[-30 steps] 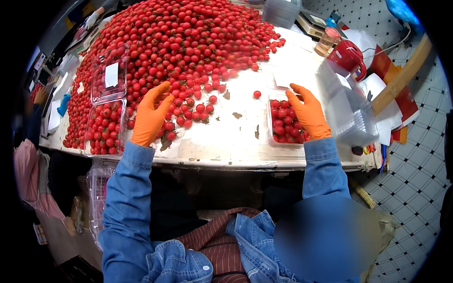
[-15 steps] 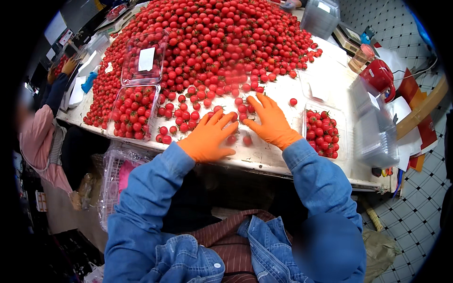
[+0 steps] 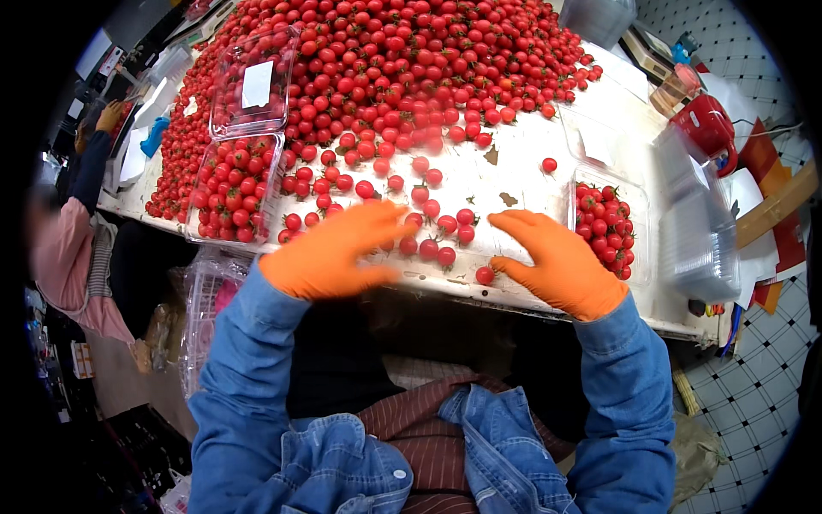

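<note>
My left hand, in an orange glove, is open above the near table edge. Its fingers point right, slightly blurred, over loose cherry tomatoes. My right hand, gloved the same way, is open too, thumb and fingers apart. A single cherry tomato lies by its thumb. To its right sits a clear plastic box partly filled with cherry tomatoes, its lid folded back. Left of my left hand is another clear box, full of tomatoes, its raised lid leaning on the pile.
A big heap of cherry tomatoes covers the far table. Stacked clear boxes stand at the right edge near a red mug; more boxes are farther back. A co-worker in a pink garment is at the left.
My hands have moved apart, left hand leftward and right hand rightward and nearer. Tomatoes between them now lie closer to the front edge. The view has shifted slightly.
</note>
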### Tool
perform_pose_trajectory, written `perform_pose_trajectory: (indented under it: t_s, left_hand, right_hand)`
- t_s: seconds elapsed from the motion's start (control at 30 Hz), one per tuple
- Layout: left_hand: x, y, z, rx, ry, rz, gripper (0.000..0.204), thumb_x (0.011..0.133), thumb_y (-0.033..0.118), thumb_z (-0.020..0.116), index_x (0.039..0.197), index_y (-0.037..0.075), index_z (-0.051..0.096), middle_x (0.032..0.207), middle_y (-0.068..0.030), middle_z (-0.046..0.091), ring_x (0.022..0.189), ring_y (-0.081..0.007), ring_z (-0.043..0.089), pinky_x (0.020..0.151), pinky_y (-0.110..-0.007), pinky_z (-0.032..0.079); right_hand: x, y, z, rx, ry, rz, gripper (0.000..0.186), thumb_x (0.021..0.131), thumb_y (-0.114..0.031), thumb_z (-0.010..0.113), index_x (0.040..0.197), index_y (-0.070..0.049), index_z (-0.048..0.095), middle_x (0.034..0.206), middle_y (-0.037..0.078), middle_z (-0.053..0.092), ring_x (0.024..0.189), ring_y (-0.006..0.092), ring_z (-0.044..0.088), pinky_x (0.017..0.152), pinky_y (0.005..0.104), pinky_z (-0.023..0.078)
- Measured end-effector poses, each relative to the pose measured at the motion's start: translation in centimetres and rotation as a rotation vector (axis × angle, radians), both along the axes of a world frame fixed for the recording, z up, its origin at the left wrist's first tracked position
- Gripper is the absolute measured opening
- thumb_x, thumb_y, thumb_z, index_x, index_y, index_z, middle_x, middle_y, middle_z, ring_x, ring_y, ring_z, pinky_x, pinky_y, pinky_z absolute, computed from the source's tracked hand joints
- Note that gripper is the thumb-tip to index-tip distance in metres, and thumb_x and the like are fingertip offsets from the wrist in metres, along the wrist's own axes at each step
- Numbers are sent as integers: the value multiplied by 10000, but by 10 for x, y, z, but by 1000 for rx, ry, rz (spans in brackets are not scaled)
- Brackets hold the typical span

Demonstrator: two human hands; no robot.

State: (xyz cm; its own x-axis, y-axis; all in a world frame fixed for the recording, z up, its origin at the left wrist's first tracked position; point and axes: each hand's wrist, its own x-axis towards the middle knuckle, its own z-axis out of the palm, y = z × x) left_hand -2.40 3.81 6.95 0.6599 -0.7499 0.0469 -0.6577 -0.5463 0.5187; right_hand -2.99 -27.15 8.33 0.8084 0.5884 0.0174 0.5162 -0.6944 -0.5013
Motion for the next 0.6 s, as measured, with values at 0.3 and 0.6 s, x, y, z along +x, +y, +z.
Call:
perform_pose_trajectory:
  t_s: [0.3,0.6]
  left_hand:
    - [6,13,-17,495,-52,478,743,705,453,752,1277,51,501,1001,-146,621,908,-324,626,768,-416,503]
    - [21,-43,-14,-31,49,374,659,768,261,751,1338,68,483,1004,-134,604,868,-313,612,762,-391,495]
  right_hand:
    - [-10,3,-13,-194,156,-130,596,791,-303,697,1275,-57,450,1071,204,518,931,363,603,741,421,523]
    - [-2,4,-28,-65,244,-113,561,804,-244,680,1278,-65,441,1072,196,521,948,368,592,788,417,504]
